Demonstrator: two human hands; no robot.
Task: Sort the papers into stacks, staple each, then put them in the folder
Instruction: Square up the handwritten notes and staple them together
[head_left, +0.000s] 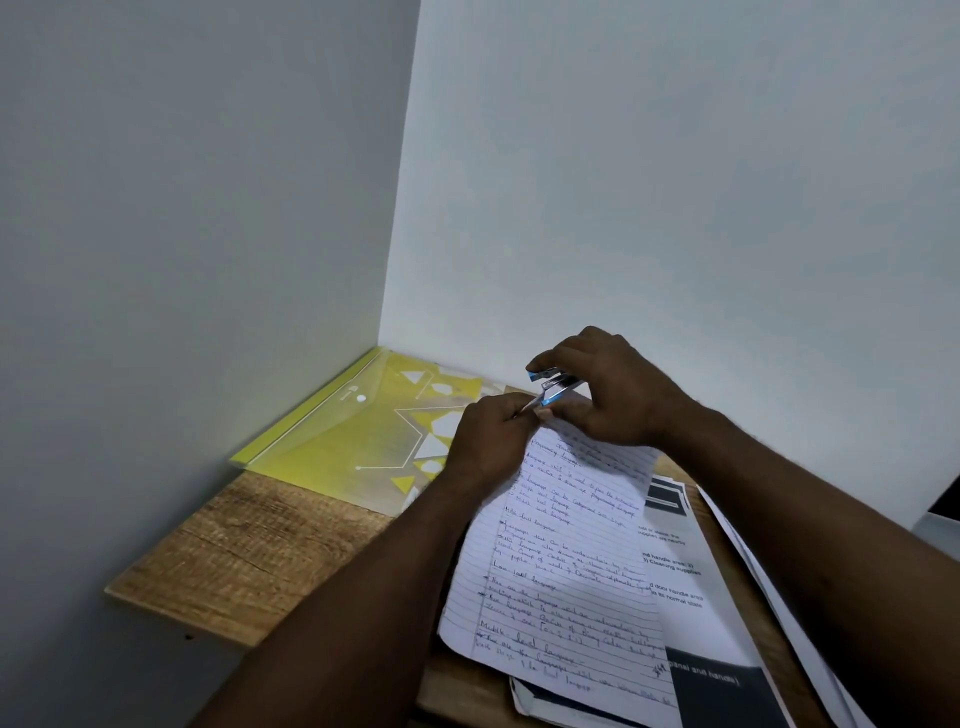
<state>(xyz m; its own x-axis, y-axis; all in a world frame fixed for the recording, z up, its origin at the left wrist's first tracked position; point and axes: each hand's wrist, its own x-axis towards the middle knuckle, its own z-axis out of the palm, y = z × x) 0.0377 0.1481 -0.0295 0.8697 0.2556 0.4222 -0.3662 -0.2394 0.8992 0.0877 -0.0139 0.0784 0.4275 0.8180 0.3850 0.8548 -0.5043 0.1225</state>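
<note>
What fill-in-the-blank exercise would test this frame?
1. The right hand grips the ____.
2. The left hand pinches the papers at one ____.
3. The folder is coloured ____.
Missing words: stapler; corner; yellow.

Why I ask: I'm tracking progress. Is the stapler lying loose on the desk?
No, the right hand grips the stapler at the top corner of the handwritten sheets, which the left hand pinches.
</note>
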